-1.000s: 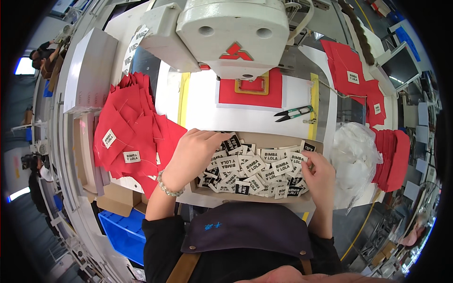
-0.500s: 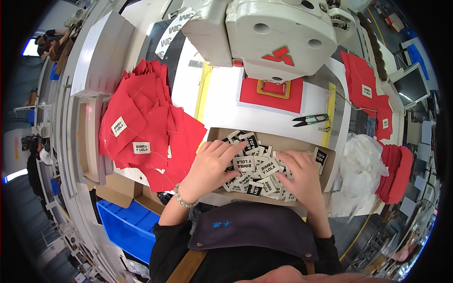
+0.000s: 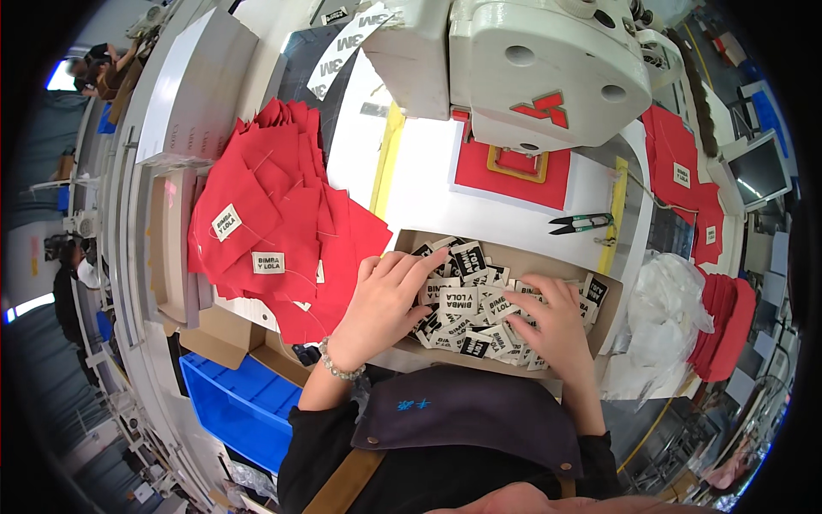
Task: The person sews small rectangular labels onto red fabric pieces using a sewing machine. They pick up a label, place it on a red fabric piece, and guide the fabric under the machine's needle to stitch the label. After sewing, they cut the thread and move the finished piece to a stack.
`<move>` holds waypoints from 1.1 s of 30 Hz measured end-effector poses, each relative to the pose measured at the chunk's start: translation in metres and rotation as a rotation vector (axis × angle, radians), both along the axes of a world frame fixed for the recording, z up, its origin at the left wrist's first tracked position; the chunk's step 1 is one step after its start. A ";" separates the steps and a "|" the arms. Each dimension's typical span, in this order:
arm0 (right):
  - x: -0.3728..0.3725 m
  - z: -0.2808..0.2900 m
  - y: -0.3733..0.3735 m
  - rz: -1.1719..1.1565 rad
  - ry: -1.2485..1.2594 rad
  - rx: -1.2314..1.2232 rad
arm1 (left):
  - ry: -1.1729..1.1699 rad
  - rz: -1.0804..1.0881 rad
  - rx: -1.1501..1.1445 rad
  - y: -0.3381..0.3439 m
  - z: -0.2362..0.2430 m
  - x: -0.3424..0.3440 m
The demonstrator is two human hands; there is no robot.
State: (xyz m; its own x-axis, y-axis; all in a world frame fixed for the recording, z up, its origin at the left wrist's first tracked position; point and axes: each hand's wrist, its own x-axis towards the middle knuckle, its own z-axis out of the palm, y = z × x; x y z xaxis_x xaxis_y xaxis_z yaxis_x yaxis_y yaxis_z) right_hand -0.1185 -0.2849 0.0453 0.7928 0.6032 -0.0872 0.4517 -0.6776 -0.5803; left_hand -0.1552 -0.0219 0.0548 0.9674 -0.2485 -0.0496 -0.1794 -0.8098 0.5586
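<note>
A shallow cardboard box (image 3: 604, 300) stands right in front of me, heaped with small cream and black fabric labels (image 3: 459, 300). My left hand (image 3: 387, 298) rests over the box's left side. Its thumb and fingers are spread along the edge of the heap, with nothing gripped. At the right side of the heap, my right hand (image 3: 552, 324) has its fingers apart, the tips touching or just above the labels. The undersides of both hands are hidden.
Behind the box is a white sewing machine (image 3: 556, 73) with a red fabric piece (image 3: 475, 176) under its yellow frame. Thread snips (image 3: 580, 224) lie nearby. Red labelled pieces (image 3: 274, 214) pile up left, above a blue bin (image 3: 235, 407). Crumpled clear plastic (image 3: 659, 308) sits right.
The whole view has shifted, so everything sits slightly further right. My right fingers have moved a little among the labels, and some labels lie differently. My left hand keeps its place at the box.
</note>
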 end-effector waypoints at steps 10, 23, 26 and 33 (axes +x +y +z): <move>0.003 0.006 0.001 -0.030 0.029 0.025 | 0.042 0.048 -0.109 0.004 -0.006 0.000; 0.021 0.039 0.048 -0.177 0.336 0.525 | 0.202 0.152 -0.743 0.015 0.021 0.014; 0.021 0.026 0.051 -0.131 0.601 0.652 | 0.268 0.113 -0.815 0.007 0.025 0.019; 0.014 0.016 0.044 -0.365 1.025 0.991 | -0.080 0.321 -0.835 -0.017 0.005 0.023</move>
State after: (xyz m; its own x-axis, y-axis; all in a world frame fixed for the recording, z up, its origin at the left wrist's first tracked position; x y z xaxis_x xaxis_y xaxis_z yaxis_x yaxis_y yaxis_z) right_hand -0.1041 -0.2408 0.0613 0.7587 0.5350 -0.3717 -0.5393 0.1958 -0.8191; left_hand -0.1319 -0.0384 0.0598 0.9893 0.1094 0.0963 -0.0776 -0.1636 0.9835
